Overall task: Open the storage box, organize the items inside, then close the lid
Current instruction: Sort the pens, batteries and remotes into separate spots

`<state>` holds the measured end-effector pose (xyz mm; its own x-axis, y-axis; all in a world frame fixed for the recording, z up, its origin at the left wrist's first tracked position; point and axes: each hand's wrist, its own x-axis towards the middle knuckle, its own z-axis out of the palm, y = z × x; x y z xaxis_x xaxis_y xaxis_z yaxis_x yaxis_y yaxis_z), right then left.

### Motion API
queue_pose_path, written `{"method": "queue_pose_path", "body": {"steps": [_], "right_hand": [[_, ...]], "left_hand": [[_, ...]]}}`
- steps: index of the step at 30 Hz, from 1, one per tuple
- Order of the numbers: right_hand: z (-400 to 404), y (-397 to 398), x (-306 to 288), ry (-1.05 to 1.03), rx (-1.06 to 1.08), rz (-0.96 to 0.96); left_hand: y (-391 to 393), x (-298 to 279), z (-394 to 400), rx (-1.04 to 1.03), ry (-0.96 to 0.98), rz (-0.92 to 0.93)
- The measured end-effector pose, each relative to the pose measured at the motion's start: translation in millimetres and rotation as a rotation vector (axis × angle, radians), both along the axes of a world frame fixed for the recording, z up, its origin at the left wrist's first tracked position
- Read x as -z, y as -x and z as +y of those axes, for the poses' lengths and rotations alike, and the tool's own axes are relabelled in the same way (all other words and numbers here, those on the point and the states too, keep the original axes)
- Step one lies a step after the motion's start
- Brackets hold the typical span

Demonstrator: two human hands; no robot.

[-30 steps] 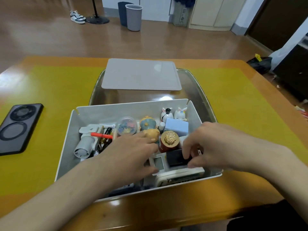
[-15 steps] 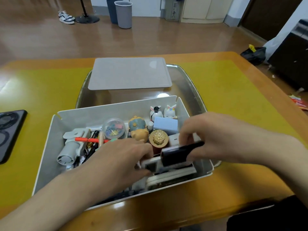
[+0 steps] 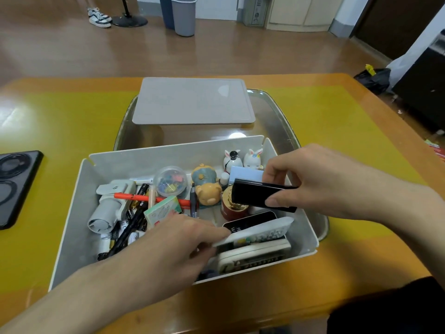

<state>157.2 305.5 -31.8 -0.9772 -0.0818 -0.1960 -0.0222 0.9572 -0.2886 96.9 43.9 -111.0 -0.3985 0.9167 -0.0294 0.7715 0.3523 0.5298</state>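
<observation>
You've lifted the black case (image 3: 261, 195) up over the box (image 3: 154, 156); right hand (image 3: 320, 179) pinches it, left hand (image 3: 173, 247) grips a white case (image 3: 262, 229) inside. Lid (image 3: 192, 101) sits behind the box.

left hand (image 3: 168, 247): bare; no glove, ring or watch is seen.
left forearm (image 3: 79, 292): bare along its whole visible length, entering from 7 o'clock; no sleeve is seen on it.
right hand (image 3: 310, 179): bare; nothing is worn on the fingers or the wrist.
right forearm (image 3: 397, 208): bare as far as the frame edge at 3 o'clock.
dark garment (image 3: 390, 309): black fabric is seen at 5 o'clock, plain and unmarked.
</observation>
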Motion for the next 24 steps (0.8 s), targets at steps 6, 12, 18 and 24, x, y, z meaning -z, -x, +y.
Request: {"method": "queue_pose_path", "body": {"steps": [6, 12, 18, 24], "right_hand": [[0, 0, 1, 0.008, -0.007, 0.015], [4, 0, 1, 0.040, 0.001, 0.023], [8, -3, 2, 0.084, 0.018, 0.025], [8, -3, 0, 0.092, 0.038, 0.019]], "left_hand": [[-2, 7, 8, -0.086, 0.023, -0.250], [6, 0, 23, -0.096, 0.037, -0.239], [12, -4, 30, -0.269, -0.037, -0.584], [8, 5, 25, -0.219, 0.121, -0.335]]}}
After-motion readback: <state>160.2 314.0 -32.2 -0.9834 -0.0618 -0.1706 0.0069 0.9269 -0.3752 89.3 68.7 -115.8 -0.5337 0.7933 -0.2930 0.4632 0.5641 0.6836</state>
